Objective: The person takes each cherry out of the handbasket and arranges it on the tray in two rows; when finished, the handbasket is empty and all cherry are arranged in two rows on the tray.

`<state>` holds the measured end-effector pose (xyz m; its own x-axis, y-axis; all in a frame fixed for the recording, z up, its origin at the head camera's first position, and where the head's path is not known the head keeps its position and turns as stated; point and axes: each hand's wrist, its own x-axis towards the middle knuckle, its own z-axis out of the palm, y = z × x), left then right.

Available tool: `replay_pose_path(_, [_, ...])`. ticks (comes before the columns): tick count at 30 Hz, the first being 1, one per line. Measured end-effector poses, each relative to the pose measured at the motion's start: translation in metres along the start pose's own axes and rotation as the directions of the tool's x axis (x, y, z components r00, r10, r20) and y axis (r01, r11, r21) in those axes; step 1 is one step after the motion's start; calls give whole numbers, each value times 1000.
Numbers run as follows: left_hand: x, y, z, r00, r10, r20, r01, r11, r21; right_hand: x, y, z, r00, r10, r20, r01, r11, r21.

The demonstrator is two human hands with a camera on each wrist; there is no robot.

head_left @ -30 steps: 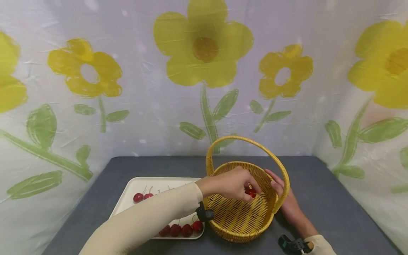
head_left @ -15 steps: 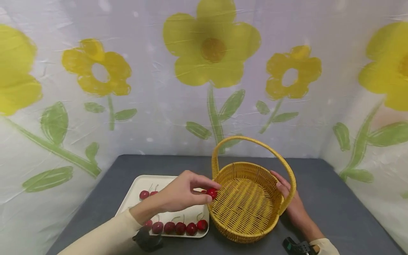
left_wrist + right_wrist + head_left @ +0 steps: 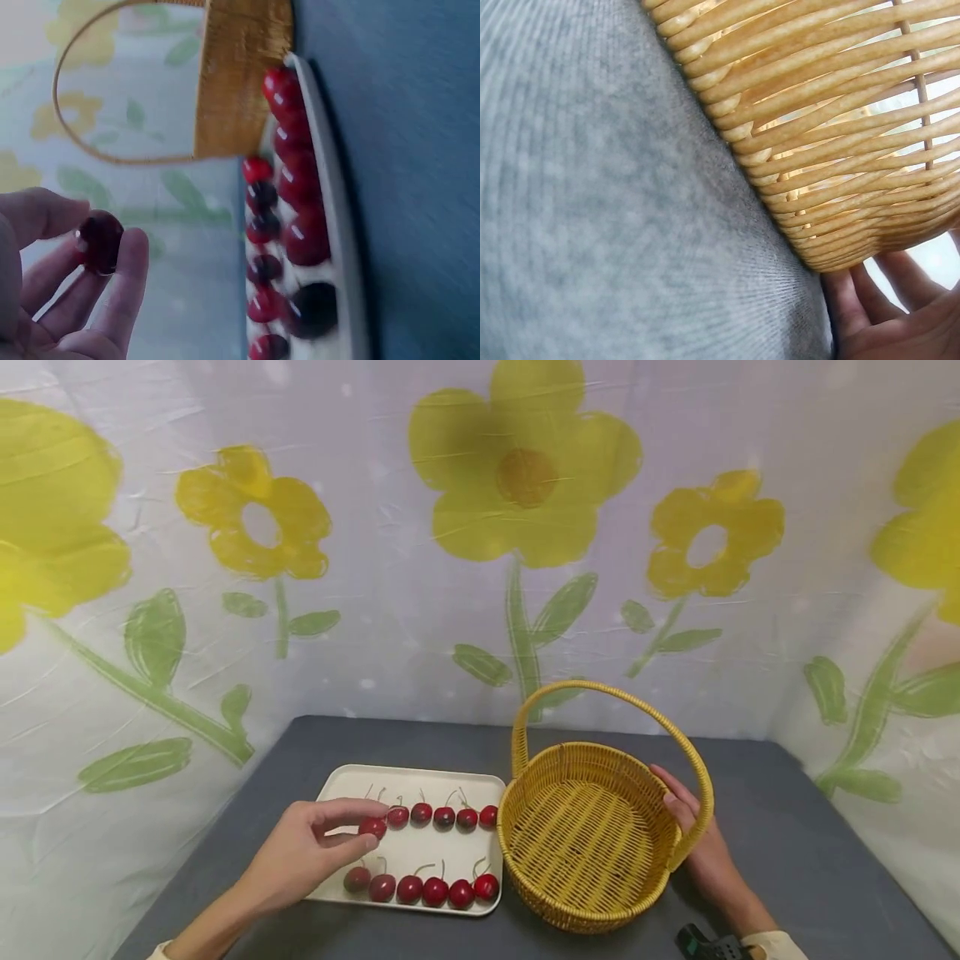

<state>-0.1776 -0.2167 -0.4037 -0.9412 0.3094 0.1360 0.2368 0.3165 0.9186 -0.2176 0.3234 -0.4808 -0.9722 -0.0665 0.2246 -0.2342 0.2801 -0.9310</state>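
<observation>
In the head view my left hand point(image 3: 300, 852) pinches a cherry point(image 3: 372, 828) between thumb and fingers, near the left end of the tray's back row. The left wrist view shows this cherry point(image 3: 99, 241) at the fingertips, raised apart from the others. The white tray point(image 3: 420, 847) carries two rows of stemmed cherries, a back row point(image 3: 444, 817) and a front row point(image 3: 435, 891). To its right stands a yellow woven basket point(image 3: 585, 852) with a tall handle. My right hand point(image 3: 705, 852) rests against the basket's right side, its fingers point(image 3: 900, 277) touching the outer wall.
A dark grey cloth point(image 3: 405, 739) covers the table. Behind it hangs a pale curtain point(image 3: 375, 610) printed with yellow flowers. The basket's arched handle point(image 3: 622, 692) rises above its rim, and the basket sits close against the tray's right edge.
My left hand has moved left from inside the basket to over the tray with the cherry. The right hand has stayed at the basket. The head view has shifted slightly.
</observation>
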Motion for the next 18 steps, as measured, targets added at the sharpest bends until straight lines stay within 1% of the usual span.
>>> replay_pose_path(2, [-8,-9,-5,998,-18,-54,19,1000,10,0,0,0,1000,2,2,-2,1000,-5])
replay_pose_path(5, [-19,-22,-10,989,-12,-144,29,993,112,0,-1,0,1000,3,4,-3,1000,-1])
replay_pose_path(6, [-22,-26,-12,986,5,-164,22,987,159,0,-1,0,1000,4,6,-4,1000,3])
replay_pose_path(8, [-26,-35,-14,980,62,-189,-11,966,260,0,-1,-1,1000,4,11,-4,1000,10])
replay_pose_path(10, [-29,-43,-16,973,108,-202,-31,935,353,0,-1,-1,1000,4,12,-4,1000,12])
replay_pose_path(12, [-31,-51,-19,971,138,-195,-39,897,440,1,-1,-1,1000,5,13,-5,1000,12])
replay_pose_path(14, [-32,-58,-21,973,157,-172,-48,858,512,1,-1,-1,1000,4,13,-5,1000,7])
replay_pose_path(18, [-32,-70,-24,980,177,-87,-84,773,629,1,0,1,1000,10,14,-10,1000,-2])
